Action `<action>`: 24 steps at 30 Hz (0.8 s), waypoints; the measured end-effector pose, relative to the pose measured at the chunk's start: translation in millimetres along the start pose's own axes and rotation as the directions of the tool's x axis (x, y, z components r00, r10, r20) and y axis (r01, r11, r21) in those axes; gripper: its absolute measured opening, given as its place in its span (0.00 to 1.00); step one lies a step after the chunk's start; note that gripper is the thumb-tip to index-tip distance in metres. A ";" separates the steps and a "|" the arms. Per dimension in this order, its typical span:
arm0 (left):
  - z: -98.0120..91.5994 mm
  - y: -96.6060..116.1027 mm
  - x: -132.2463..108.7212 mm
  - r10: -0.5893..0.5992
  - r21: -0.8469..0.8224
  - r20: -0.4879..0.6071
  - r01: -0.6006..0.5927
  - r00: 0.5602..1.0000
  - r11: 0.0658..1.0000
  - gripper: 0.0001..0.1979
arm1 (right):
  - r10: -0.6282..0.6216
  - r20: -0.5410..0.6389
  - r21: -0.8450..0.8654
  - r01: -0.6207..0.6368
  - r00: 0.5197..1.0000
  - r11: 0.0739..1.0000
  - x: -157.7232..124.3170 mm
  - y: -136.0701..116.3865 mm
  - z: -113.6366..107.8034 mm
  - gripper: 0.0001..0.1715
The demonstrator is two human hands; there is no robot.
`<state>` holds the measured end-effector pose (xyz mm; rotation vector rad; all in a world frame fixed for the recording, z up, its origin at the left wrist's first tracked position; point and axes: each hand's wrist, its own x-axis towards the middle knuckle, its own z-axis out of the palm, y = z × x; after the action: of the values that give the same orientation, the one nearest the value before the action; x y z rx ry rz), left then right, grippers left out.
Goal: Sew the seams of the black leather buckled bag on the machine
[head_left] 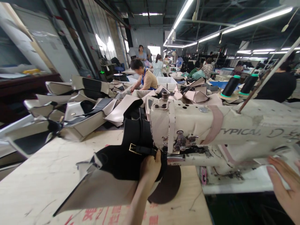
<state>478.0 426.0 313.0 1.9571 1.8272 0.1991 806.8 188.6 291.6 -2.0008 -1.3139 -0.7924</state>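
Our left hand (151, 167) presses down on the black leather piece (122, 162), fingers curled over its right edge just below the needle area of the sewing machine (211, 134); it grips the work rather than lying flat on it. From that hand the piece spreads away to the left and a little toward us, its long axis running from the machine head down-left, where a pale grey flap (98, 190) continues toward the near edge of the table. A brass buckle (132, 148) on a black strap lies just above and left of our knuckles, and a dark brown rounded piece (167, 187) sits directly under and to the right of our wrist.

Our right hand (284, 187) is well apart, off beyond the machine's arm at the lower right, fingers spread and holding nothing. So the left hand is much the nearer one to the work.

We work on a plywood table (47, 175) with red printed characters along its near edge. Beyond our left hand lie stacked beige and black cut pieces (77, 106). Farther right stand two black thread cones (231, 86). Farthest off, other people sit at benches under long strip lights.
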 end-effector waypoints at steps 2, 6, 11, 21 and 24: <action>-0.2 0.8 0.8 -0.013 -0.003 -0.001 0.013 1.000 1.000 0.26 | -0.035 -0.051 -0.010 0.034 0.998 0.999 11.0 -21.1 -8.4 0.26; 0.7 1.2 3.9 -0.022 -0.002 0.000 0.022 1.000 1.000 0.26 | 0.082 -0.065 0.356 -0.054 0.995 0.933 1.5 -106.0 5.2 0.11; 1.9 -0.6 10.1 0.001 0.011 0.007 -0.002 1.000 1.000 0.27 | 0.038 0.671 0.607 -0.578 0.740 0.545 2.2 -234.5 56.7 0.21; 3.6 -4.8 16.2 0.061 -0.006 0.011 -0.061 0.998 0.998 0.23 | 0.261 0.737 0.607 -0.780 0.624 0.154 13.9 -301.7 113.0 0.24; 2.6 -3.4 17.5 0.042 -0.007 0.020 -0.042 0.999 0.999 0.24 | 0.327 0.779 0.568 -0.823 0.535 -0.008 7.3 -317.7 118.5 0.27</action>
<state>477.8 442.6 305.8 1.9875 1.7717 0.1975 530.6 384.6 274.1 -1.3904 -0.5531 0.8560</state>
